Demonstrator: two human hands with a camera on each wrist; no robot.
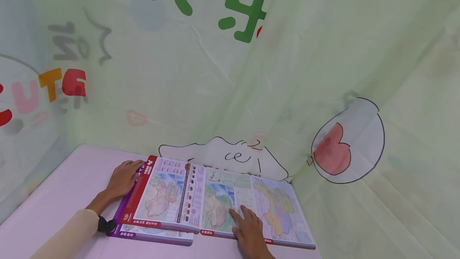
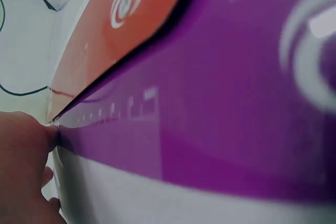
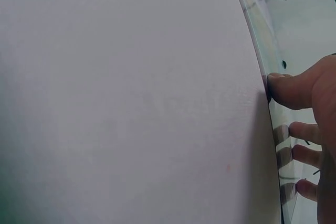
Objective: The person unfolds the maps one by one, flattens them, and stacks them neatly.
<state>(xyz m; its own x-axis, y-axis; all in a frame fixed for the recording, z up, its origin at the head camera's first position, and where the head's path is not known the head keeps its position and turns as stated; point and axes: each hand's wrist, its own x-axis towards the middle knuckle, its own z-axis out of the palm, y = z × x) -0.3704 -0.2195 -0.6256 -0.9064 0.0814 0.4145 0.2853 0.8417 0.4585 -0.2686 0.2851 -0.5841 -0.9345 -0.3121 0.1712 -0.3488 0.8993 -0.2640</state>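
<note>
A red-bordered map [image 1: 159, 199] printed with a relief chart lies on top of a purple-edged map [image 1: 154, 239] on the pale tabletop. Continuing to its right are a green-and-blue map panel [image 1: 217, 207] and a pastel-coloured map panel [image 1: 284, 207]. My left hand [image 1: 125, 177] rests at the left side, its fingertips right at the purple edge. In the left wrist view the thumb meets the end of the purple strip [image 2: 121, 129]. My right hand [image 1: 251, 231] lies over the lower edge of the middle panel, fingers spread and fingertips on the printed surface.
The pale pink tabletop [image 1: 86, 171] extends left of the maps. Behind and to the right hangs a light green printed curtain [image 1: 215, 71], close to the maps' far edge, with a cartoon dog and a heart balloon [image 1: 359, 151] on it.
</note>
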